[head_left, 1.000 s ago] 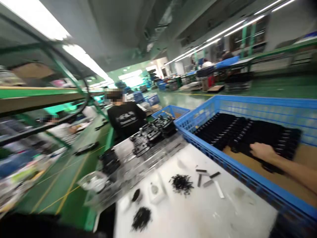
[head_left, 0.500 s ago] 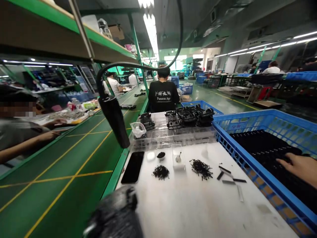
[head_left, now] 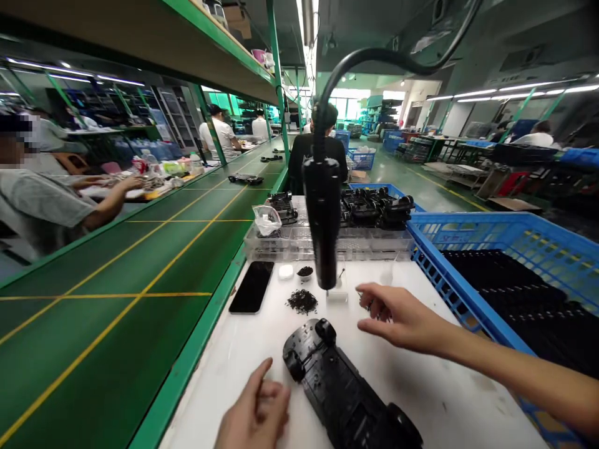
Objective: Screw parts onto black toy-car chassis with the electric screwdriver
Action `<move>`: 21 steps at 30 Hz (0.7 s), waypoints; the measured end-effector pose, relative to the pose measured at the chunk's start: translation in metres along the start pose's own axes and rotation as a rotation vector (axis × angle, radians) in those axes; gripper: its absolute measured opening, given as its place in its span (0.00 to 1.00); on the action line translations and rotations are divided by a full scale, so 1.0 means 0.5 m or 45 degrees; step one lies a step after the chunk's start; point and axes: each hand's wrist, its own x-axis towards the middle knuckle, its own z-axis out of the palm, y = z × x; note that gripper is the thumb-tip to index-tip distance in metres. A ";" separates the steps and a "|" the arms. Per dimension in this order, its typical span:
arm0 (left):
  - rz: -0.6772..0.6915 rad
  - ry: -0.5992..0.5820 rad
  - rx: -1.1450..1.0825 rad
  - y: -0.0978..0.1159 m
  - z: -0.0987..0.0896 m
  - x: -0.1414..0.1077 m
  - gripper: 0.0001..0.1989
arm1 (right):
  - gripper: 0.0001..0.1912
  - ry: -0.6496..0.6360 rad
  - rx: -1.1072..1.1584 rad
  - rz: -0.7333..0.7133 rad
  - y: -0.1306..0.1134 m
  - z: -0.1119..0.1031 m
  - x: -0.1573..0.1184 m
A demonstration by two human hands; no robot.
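Toy-car chassis: black, wheeled, lying flat on the white tabletop, between the two hands and toward the near edge.
Chassis long axis: slanting, from a far end at left to a near end at right, the near end cut off by the view.
Left hand: just beside the chassis, left of its far half, and the nearer of the two; fingers loosely bent, thumb apart from the index finger, nothing seen in it.
Right hand: beyond and right of the far wheels, clear of the chassis; half open, fingers bent above small black screws; whether a fingertip touches one, I cannot tell.
Electric screwdriver: hanging upright on its cable, tip down, beyond the chassis's far end and between the hands, nearer the right.
Screw pile: left of the screwdriver tip.
Blue crate: right of the tabletop, black parts inside.
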 end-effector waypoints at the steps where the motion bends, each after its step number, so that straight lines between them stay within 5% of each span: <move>1: 0.070 -0.021 0.144 0.013 -0.030 0.016 0.41 | 0.33 0.066 0.134 -0.008 -0.012 0.002 0.020; 4: 0.423 -0.037 0.595 0.073 -0.074 0.086 0.24 | 0.50 0.233 0.561 -0.245 -0.070 -0.015 0.080; 6: 0.715 -0.145 0.926 0.117 -0.066 0.148 0.20 | 0.59 0.198 0.801 -0.509 -0.125 -0.032 0.114; 8: 0.807 -0.222 1.019 0.152 -0.045 0.210 0.16 | 0.63 0.099 0.964 -0.648 -0.185 -0.041 0.140; 12: 0.846 -0.297 1.192 0.177 -0.023 0.296 0.11 | 0.48 0.047 1.145 -0.671 -0.267 -0.015 0.170; 16: 0.786 -0.249 1.335 0.161 -0.026 0.313 0.10 | 0.22 0.109 1.145 -0.605 -0.260 0.041 0.182; 21: 0.734 -0.155 1.426 0.145 -0.014 0.310 0.10 | 0.26 0.097 1.267 -0.504 -0.211 0.078 0.201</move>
